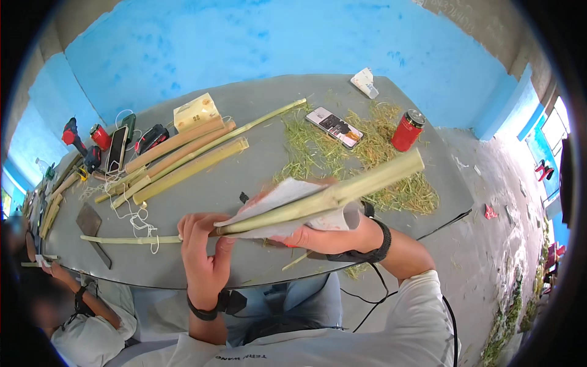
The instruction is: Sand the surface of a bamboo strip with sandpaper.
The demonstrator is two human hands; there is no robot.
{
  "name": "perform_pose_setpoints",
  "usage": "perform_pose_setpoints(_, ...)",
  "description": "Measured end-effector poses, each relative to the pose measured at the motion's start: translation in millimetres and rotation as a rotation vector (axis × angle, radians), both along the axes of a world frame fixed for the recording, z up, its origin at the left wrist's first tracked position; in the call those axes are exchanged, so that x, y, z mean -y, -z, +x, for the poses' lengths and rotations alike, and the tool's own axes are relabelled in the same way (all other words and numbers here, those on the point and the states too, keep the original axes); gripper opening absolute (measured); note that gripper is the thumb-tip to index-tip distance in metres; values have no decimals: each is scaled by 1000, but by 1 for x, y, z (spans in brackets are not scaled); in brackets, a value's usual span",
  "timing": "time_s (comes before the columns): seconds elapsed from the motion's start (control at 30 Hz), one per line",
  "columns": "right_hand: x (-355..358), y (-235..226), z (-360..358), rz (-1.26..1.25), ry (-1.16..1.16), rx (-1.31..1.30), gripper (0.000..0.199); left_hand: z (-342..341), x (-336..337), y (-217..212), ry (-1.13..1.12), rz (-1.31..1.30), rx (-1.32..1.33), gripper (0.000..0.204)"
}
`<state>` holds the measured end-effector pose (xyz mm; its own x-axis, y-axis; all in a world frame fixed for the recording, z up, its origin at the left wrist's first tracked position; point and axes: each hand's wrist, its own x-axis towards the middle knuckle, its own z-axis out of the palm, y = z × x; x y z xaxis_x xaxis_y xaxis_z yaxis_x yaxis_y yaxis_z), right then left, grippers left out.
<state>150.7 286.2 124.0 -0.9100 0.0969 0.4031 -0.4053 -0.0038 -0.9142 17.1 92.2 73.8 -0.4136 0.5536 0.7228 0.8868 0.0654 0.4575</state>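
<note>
A pale green bamboo pole (373, 177) slants across my front, its thick end up to the right. My left hand (205, 251) is closed around its lower left end. A thin bamboo stick (125, 240) sticks out leftward from the same grip; whether the two are joined is hidden by the fingers. Against the pole's middle lies a folded white sheet (269, 205), paper or cloth, with a reddish part at its top. From below, my right hand (324, 238) wraps the sheet and pole, its fingers partly covered.
Cut bamboo pieces (195, 170) and a wooden box (195, 111) lie at left on the grey table (263, 159). A flat dark blade (95, 235), white string, a phone (335, 126), a red can (408, 129) and green shavings (391, 189) surround. A co-worker (92, 318) sits at left.
</note>
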Motion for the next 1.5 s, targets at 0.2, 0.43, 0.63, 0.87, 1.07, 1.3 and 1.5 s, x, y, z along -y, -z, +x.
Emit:
perform_pose_setpoints(0.2, -13, -8, 7, 47, 122, -12, 21, -14, 11, -10, 98, -254, 243, 17)
perform_pose_setpoints(0.43, -11, -11, 4, -13, 158, 48, 32, -27, 53, -11, -47, -279, 378, 13)
perform_pose_setpoints(0.63, -11, -18, 12, -186, 275, -70, 28, -45, 64, 9, -115, -285, 331, 14)
perform_pose_setpoints(0.87, 4, -7, 17, -127, 152, -35, 27, -17, 54, -9, 31, -342, 337, 13)
perform_pose_setpoints(1.07, 21, 7, 61, -493, 116, -217, 31, -15, 85, -20, 109, -341, 322, 12)
perform_pose_setpoints(1.3, 42, 21, 51, -620, 584, -190, 37, -3, 54, -13, 139, -418, 303, 36)
perform_pose_setpoints(1.5, 10, 32, 57, -708, 694, -348, 31, -6, 66, -15, 49, -409, 289, 38)
